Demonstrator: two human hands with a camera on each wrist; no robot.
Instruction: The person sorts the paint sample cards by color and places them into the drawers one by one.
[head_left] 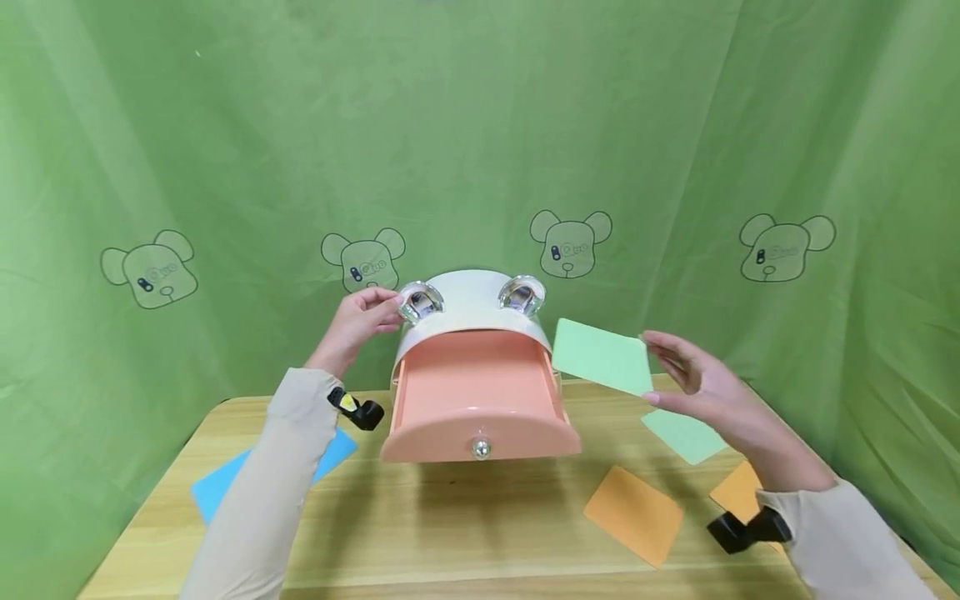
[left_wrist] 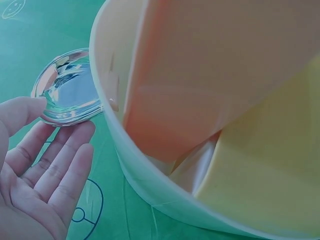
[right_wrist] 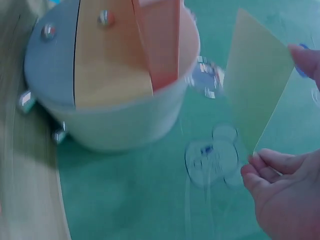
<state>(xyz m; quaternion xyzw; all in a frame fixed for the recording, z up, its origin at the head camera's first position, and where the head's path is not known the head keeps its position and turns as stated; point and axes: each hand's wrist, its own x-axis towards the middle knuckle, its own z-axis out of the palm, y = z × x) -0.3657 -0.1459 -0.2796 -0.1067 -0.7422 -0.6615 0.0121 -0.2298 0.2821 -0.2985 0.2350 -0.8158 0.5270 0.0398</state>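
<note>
Left hand [head_left: 358,323] relaxed, touching clear ear [head_left: 420,302]; right hand [head_left: 708,387] pinching green card [head_left: 602,357]. Risk: light pinch, card slipping short of open drawer [head_left: 474,392].

Left hand [head_left: 358,323] touching clear left ear [head_left: 420,302] of white bear-eared box [head_left: 472,310], pink drawer [head_left: 477,400] pulled open, right hand [head_left: 708,387] pinching light green card [head_left: 602,357] beside it, orange cards [head_left: 633,513], blue card [head_left: 225,483] on wooden table [head_left: 465,533].
</note>
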